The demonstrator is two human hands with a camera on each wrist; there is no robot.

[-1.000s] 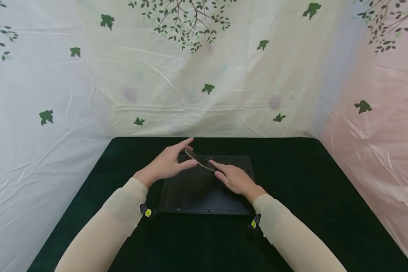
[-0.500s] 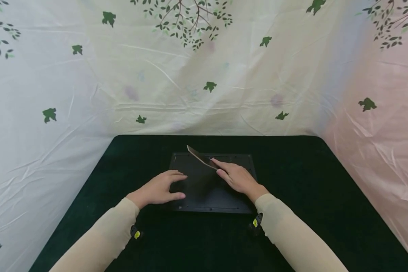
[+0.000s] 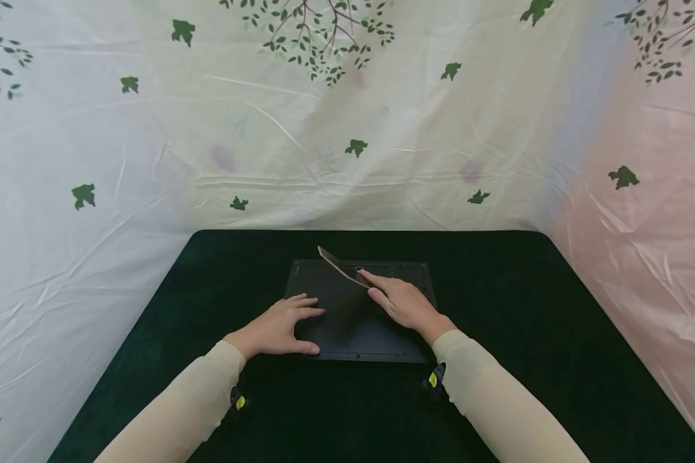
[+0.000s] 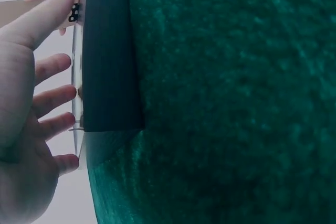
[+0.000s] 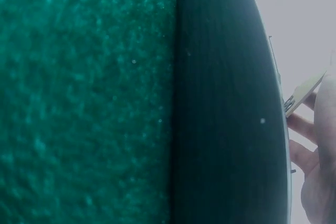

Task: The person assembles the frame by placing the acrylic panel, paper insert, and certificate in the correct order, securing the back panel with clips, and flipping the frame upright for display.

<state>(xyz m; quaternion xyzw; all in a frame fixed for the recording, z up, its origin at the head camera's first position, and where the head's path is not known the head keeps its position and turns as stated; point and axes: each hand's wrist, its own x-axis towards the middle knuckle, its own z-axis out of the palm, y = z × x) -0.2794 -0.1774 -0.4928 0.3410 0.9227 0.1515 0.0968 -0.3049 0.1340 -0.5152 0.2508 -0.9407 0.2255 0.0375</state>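
Note:
A black picture frame (image 3: 347, 328) lies back side up on the dark green table, small tabs along its rim. Its thin stand leg (image 3: 338, 262) tilts up from the back; a small hinge (image 4: 74, 12) joins the two in the left wrist view. My right hand (image 3: 405, 305) grips the leg near its hinged end, thumb on the near side and fingers behind. At the frame's left side, my left hand (image 3: 280, 325) rests with fingers spread over the edge and thumb by the near left corner. The right wrist view shows the leg (image 5: 307, 92) slanting out beside the right fingers.
Dark green cloth (image 3: 486, 399) covers the table, whose far edge meets a pale hanging curtain (image 3: 301, 167) with leaf prints. More curtain (image 3: 625, 257) hangs along the right side. A small wrist device with a yellow mark (image 3: 239, 402) sits under each cuff.
My left hand has let go of the leg's raised end, moved down and left, and come to rest on the frame's left edge. The right hand keeps its hold on the leg.

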